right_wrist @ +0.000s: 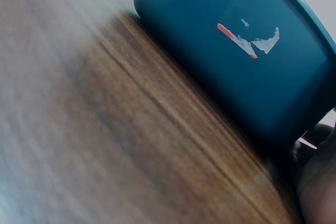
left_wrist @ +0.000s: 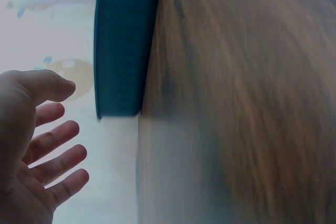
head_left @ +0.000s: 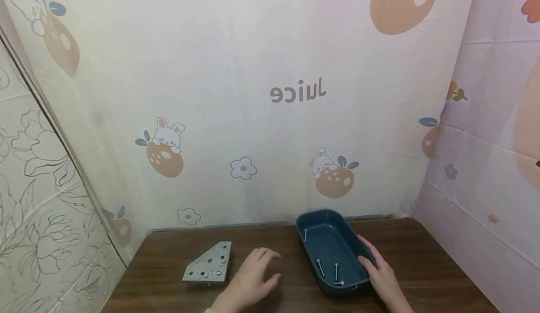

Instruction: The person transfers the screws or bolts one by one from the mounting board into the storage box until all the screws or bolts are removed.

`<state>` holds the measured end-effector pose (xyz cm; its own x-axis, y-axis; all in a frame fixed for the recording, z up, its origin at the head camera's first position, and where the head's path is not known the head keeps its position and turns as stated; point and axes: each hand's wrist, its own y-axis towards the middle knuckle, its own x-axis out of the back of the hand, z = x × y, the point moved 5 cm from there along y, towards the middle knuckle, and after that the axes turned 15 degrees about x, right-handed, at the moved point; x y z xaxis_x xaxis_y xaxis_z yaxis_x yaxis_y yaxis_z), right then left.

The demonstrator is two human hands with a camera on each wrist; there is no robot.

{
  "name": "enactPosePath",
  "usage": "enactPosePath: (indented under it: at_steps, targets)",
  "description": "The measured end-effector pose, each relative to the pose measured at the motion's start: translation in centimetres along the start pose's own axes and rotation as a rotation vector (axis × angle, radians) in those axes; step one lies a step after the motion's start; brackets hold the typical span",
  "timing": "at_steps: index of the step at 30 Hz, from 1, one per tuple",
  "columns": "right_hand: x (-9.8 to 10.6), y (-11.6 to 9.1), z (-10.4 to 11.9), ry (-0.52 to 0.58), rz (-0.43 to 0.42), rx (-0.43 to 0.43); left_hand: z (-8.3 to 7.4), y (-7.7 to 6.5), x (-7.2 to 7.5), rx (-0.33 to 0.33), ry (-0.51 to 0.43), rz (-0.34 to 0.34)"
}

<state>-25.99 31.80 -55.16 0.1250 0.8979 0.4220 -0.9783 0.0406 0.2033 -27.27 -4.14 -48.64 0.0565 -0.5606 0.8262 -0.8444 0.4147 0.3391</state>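
A dark teal rectangular tray stands on the right of the tabletop with several bolts lying loose in it. My right hand grips its right side near the front corner, thumb over the rim and fingers along the outside. Between tray and plate, my left hand hovers with fingers apart and relaxed, holding nothing. To its left lies a grey metal plate with a slanted side, several holes and small screws in it. The left wrist view shows the tray's outer wall beyond the spread fingers.
The brown wooden table backs against a printed curtain. More patterned cloth hangs along the left side and the right side. Torn label remains stick to the tray's outer wall.
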Motion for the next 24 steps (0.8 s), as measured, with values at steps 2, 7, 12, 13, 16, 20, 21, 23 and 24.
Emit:
enactPosePath:
  at_steps: [2, 7, 12, 13, 16, 20, 21, 23, 24]
  targets:
    - [0.0, 0.0, 0.0, 0.000, 0.001, 0.014, 0.9, -0.2, 0.5, 0.013, 0.007, -0.030]
    - [0.1, 0.0, 0.1, -0.013, -0.007, 0.053, 2.8, -0.7, 1.7, 0.017, 0.019, -0.097]
    - [0.0, -0.1, 0.1, -0.007, -0.002, 0.040, 4.1, -1.5, 2.7, -0.009, 0.006, -0.166]
    - [0.0, -0.1, 0.0, -0.003, -0.002, 0.039, 4.3, -1.6, 2.9, -0.005, 0.004, -0.176]
    - [-0.1, -0.1, -0.1, -0.001, -0.004, 0.039, 5.3, -2.1, 3.4, 0.035, -0.013, -0.172]
    - [-0.2, -0.1, -0.1, -0.003, -0.006, 0.047, 6.4, -2.7, 4.3, 0.112, -0.012, -0.135]
    - [-0.2, -0.1, -0.1, -0.002, -0.008, 0.049, 6.6, -2.8, 4.6, 0.124, -0.004, -0.135]
    - [-0.2, -0.1, 0.0, -0.002, -0.011, 0.052, 7.0, -3.0, 5.2, 0.130, 0.010, -0.153]
    - [-0.2, -0.1, 0.0, -0.005, -0.012, 0.055, 7.2, -3.1, 5.5, 0.133, 0.018, -0.163]
